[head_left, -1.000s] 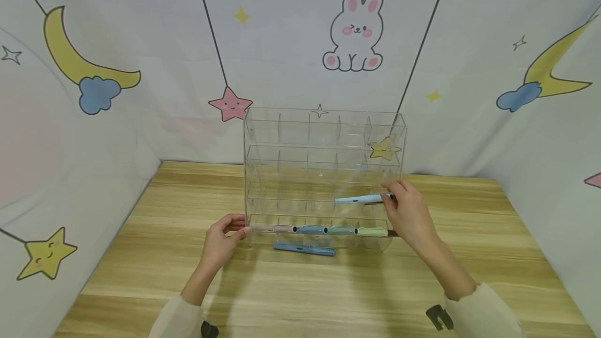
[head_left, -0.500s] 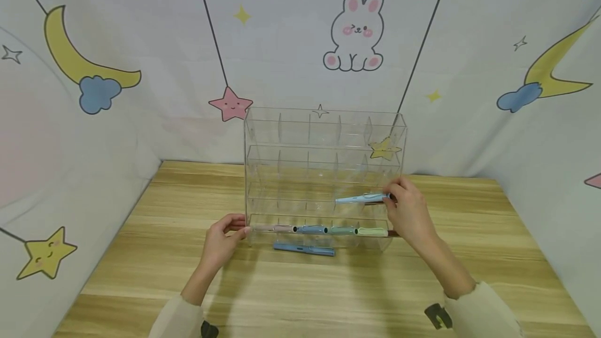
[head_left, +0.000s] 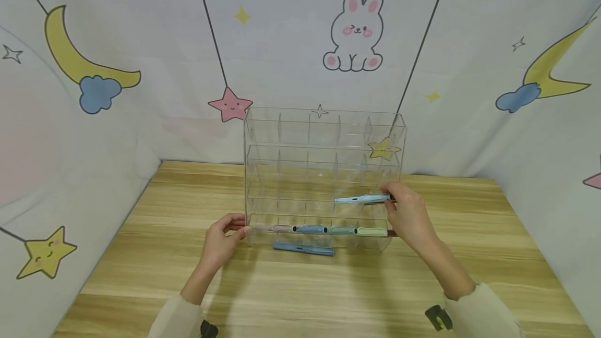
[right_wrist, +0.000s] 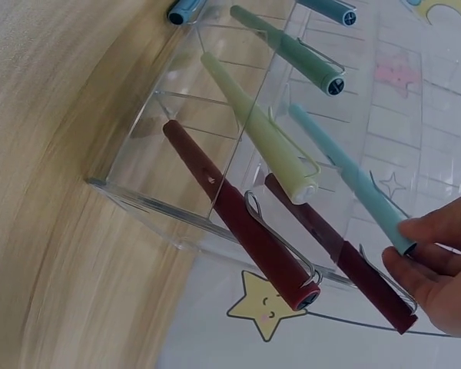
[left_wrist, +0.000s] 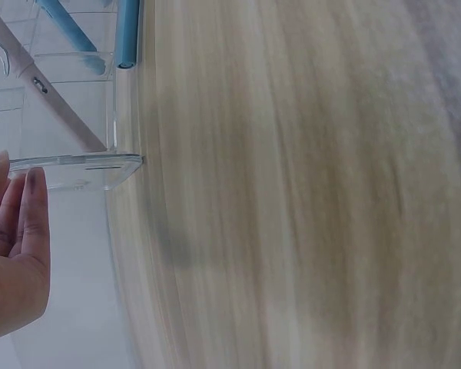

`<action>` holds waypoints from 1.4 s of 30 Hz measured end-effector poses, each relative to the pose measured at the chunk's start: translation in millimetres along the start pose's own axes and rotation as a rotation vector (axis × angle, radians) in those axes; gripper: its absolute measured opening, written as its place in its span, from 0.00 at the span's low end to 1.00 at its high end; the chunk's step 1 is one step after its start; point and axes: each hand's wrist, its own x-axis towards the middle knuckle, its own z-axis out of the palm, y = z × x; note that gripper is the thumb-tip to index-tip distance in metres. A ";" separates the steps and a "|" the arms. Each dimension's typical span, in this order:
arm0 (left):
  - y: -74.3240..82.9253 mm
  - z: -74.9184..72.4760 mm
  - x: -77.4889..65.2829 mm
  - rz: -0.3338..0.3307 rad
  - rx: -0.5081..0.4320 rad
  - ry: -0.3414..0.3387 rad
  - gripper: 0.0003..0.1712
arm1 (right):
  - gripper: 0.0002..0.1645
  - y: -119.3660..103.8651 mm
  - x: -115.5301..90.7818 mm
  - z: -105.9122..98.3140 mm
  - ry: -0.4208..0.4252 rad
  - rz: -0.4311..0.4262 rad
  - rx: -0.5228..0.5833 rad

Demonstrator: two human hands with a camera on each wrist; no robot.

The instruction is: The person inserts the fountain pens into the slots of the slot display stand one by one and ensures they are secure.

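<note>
A clear acrylic pen rack [head_left: 324, 147] stands in the middle, with stepped, divided tiers. My left hand [head_left: 223, 236] grips its lower left side panel between thumb and fingers. With my right hand [head_left: 413, 218] I pinch the cap end of a light blue pen [right_wrist: 349, 173], which lies tilted over the second tier from the bottom. Beside it a dark red pen [right_wrist: 342, 250] leans in the same tier. Along the bottom tier are a pink pen [left_wrist: 58, 104], a blue one, a green pen [right_wrist: 292, 54], a pale green pen [right_wrist: 265, 142] and another dark red pen [right_wrist: 246, 223].
Just in front of the rack, a blue pen [head_left: 304, 249] lies on the wooden table [head_left: 300, 296]. A white cloth printed with stars, moons and a rabbit [head_left: 354, 30] hangs behind and at both sides.
The light blue pen has turned slightly about its length in my right fingers, and that hand has shifted a little. My left hand and the rack have stayed in place.
</note>
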 end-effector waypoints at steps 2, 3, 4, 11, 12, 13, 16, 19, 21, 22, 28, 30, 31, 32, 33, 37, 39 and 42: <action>-0.2 0.0 0.1 -0.002 -0.004 0.000 0.14 | 0.15 0.0 0.2 -0.4 -0.002 0.001 0.002; -0.3 0.0 0.2 -0.002 -0.006 0.000 0.14 | 0.15 0.1 0.4 -0.7 -0.005 0.001 0.003; -0.4 0.0 0.2 -0.001 -0.006 0.000 0.14 | 0.15 0.1 0.4 -1.2 -0.008 0.002 0.008; -0.9 0.0 0.2 0.015 -0.001 0.000 0.14 | 0.16 1.1 -0.4 -7.1 -0.052 0.015 0.077; -1.0 0.0 0.1 0.018 0.002 0.001 0.14 | 0.17 1.2 -0.8 -8.6 -0.049 0.007 0.085; -1.0 0.0 0.2 0.020 0.004 0.002 0.13 | 0.18 1.4 -1.5 -10.3 -0.039 -0.008 0.091; -0.8 0.2 0.2 0.024 0.012 0.003 0.13 | 0.20 2.8 -4.3 -14.6 0.009 -0.084 0.111; -0.2 0.3 0.0 0.021 0.015 0.004 0.14 | 0.22 3.2 -8.3 -18.4 0.044 -0.171 0.145; 0.4 0.3 -0.2 0.017 0.015 0.004 0.14 | 0.23 2.7 -12.0 -19.8 0.041 -0.220 0.179; 0.8 0.3 -0.4 0.015 0.014 0.004 0.14 | 0.23 1.5 -14.3 -20.3 0.028 -0.236 0.199; 1.6 0.2 -1.0 0.016 0.013 0.010 0.13 | 0.24 -5.4 -31.8 -12.4 -0.170 -0.233 0.403; 1.2 0.0 -1.2 0.019 0.013 0.014 0.13 | 0.24 -6.8 -38.6 -4.0 -0.237 -0.231 0.472; 1.2 0.0 -1.3 0.020 0.013 0.015 0.13 | 0.23 -7.4 -42.1 0.8 -0.268 -0.232 0.496; 1.1 -0.1 -1.4 0.022 0.012 0.016 0.13 | 0.22 -8.1 -45.3 6.1 -0.299 -0.243 0.514; 1.0 -0.1 -1.5 0.024 0.013 0.015 0.13 | 0.22 -8.9 -48.6 11.6 -0.332 -0.246 0.524; 0.9 0.0 -1.5 0.023 0.010 0.015 0.13 | 0.19 -11.9 -60.8 32.4 -0.477 -0.149 0.531; 0.5 0.1 -1.2 0.021 0.006 0.015 0.13 | 0.19 -12.7 -65.4 43.3 -0.526 -0.086 0.520; 0.0 0.4 -0.8 0.021 0.000 0.013 0.13 | 0.20 -11.3 -71.5 60.8 -0.556 -0.022 0.516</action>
